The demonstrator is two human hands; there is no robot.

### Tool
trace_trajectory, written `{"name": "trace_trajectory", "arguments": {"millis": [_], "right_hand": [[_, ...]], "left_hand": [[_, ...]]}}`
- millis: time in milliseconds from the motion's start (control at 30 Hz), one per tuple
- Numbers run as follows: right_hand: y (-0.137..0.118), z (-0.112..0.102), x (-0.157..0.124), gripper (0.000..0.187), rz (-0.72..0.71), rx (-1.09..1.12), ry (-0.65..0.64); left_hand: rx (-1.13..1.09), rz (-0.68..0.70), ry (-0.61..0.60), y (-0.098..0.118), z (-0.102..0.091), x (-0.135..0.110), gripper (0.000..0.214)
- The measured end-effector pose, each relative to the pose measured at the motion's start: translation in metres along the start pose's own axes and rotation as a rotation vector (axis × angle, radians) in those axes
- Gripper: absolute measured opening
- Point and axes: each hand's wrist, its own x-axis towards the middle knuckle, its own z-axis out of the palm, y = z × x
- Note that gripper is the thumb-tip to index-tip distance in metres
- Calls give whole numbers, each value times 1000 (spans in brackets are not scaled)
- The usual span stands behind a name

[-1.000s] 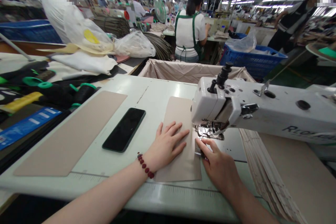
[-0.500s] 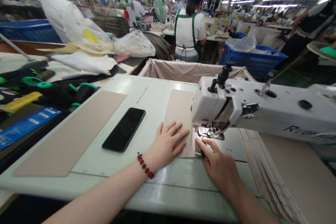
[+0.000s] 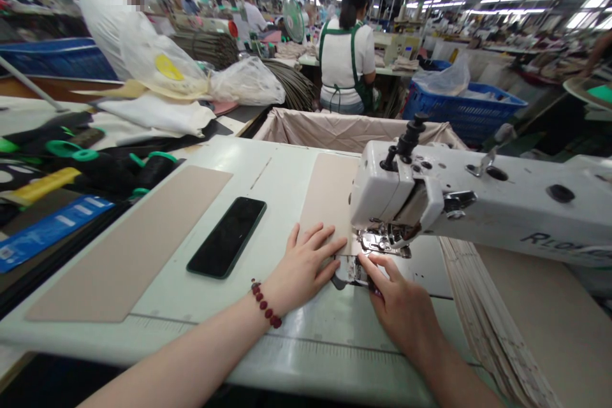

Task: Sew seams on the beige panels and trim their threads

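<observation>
A beige fabric panel (image 3: 327, 194) lies under the left side of the sewing machine head (image 3: 387, 185), its right edge at the metal presser foot (image 3: 377, 241). My left hand (image 3: 310, 261) rests flat on the panel's near end, fingers spread, a dark red bead bracelet (image 3: 266, 306) on the wrist. Just in front of the presser foot is my right hand (image 3: 399, 296), its index fingertip at the panel's near corner. Its other fingers are curled around a small dark thing, mostly hidden below the index finger.
A black phone (image 3: 227, 237) and another beige panel (image 3: 138, 239) lie left on the pale green table (image 3: 282, 169). Stacked panels (image 3: 482, 312) stand at the right. Thread spools (image 3: 155, 171) crowd the left. A cloth-lined bin (image 3: 306, 127) adjoins the far edge; a co-worker (image 3: 347, 54) sits beyond.
The beige panel has slid away from me under the machine, its near edge now farther off, uncovering metal parts of the machine bed. Both hands have stayed almost in place.
</observation>
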Motion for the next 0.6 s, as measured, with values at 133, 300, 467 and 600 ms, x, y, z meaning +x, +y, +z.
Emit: {"name": "trace_trajectory", "arguments": {"millis": [133,300,467,600], "right_hand": [[0,1,0,62,-1,16,16],[0,-3,0,61,-3,27,4],[1,-2,0,61,-9,34,8],[1,-1,0,59,-8,38,-2]], "left_hand": [[2,8,-10,0,-1,1,42],[1,10,-9,0,-1,2,46],[24,0,-28,0,0,3,48],[40,-1,-42,0,0,3,48]]}}
